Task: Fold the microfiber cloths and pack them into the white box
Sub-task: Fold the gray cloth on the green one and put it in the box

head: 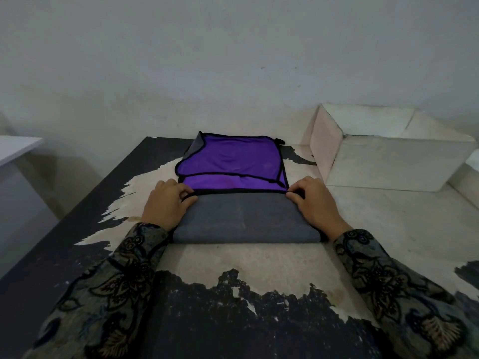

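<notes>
A microfiber cloth (233,161), purple on one face and grey on the other with black trim, lies in the middle of the table. Its near part is folded over, so a grey band (243,218) covers the front. My left hand (166,203) pinches the folded edge at its left corner. My right hand (315,200) pinches the same edge at its right corner. The white box (383,164) stands open at the back right, beside the cloth; its inside is hidden from here.
The table (233,257) is dark with large worn pale patches. A grey wall stands right behind it. A pale surface (15,149) sits off the table's left side. Patterned sleeves cover both forearms.
</notes>
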{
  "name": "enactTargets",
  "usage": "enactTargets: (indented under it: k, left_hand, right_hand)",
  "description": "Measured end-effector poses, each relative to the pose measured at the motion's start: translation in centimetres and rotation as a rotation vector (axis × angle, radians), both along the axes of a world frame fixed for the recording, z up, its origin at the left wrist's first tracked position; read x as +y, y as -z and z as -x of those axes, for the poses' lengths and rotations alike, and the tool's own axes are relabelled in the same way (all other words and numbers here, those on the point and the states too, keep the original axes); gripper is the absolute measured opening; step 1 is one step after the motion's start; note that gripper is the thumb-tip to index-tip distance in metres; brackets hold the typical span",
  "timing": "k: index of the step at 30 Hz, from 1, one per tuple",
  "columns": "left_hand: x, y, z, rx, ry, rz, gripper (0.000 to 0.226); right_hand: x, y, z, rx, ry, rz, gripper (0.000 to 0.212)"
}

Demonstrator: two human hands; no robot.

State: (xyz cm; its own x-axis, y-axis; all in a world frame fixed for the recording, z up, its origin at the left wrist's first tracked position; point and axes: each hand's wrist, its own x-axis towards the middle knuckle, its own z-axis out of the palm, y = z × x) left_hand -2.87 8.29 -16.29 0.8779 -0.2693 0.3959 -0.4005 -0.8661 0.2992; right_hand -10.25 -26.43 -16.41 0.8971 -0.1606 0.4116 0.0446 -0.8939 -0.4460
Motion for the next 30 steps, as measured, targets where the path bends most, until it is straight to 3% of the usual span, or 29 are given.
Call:
enactTargets:
  k: [5, 9, 12, 15, 17, 20, 22, 25, 27, 30]
  left_hand:
    - [-0.5, -0.2, 0.4, -0.013, 0.031, 0.037, 0.014]
    - [-1.1, -1.0, 1.5, 0.104, 0.105, 0.389, 0.013]
    - [-1.0, -1.4, 1.7, 0.172, 0.073, 0.493, 0.022]
    - [-0.2, -1.6, 1.8, 0.38, 0.08, 0.428, 0.043]
    - [0.2, -1.5, 2.0, 0.402, 0.125, 0.307, 0.055]
    - [0.5, -1.8, 2.1, 0.436, 0.144, 0.385, 0.059]
    - [0.5, -2.3, 2.3, 0.461, 0.171, 0.495, 0.055]
    - [0.3, -3.2, 2.9, 0.504, 0.295, 0.714, 0.045]
    - [-0.4, -3.9, 3.5, 0.56, 0.355, 0.847, 0.039]
    - [-1.8, -4.8, 4.6, 0.605, 0.418, 0.948, 0.025]
  right_hand:
    - [0.2, -0.2, 0.2, -0.022, 0.044, 0.059, 0.008]
    - [0.0, -0.4, 0.6, -0.044, 0.011, 0.013, 0.007]
    - [-0.3, -0.4, 1.0, -0.029, 0.027, 0.006, 0.006]
    - [-0.5, -0.4, 1.6, -0.023, 0.069, 0.019, 0.012]
    - [-0.6, -0.6, 2.0, -0.042, 0.118, 0.034, 0.017]
    - [0.3, -1.7, 2.6, -0.168, 0.008, -0.037, 0.013]
    - [1.4, -2.5, 3.1, -0.139, -0.177, -0.084, 0.012]
    - [3.1, -2.4, 3.7, 0.076, -0.34, 0.097, 0.018]
    - [3.4, -2.0, 3.8, 0.166, -0.354, 0.184, 0.024]
    - [3.4, -2.5, 4.1, 0.159, -0.342, 0.128, 0.023]
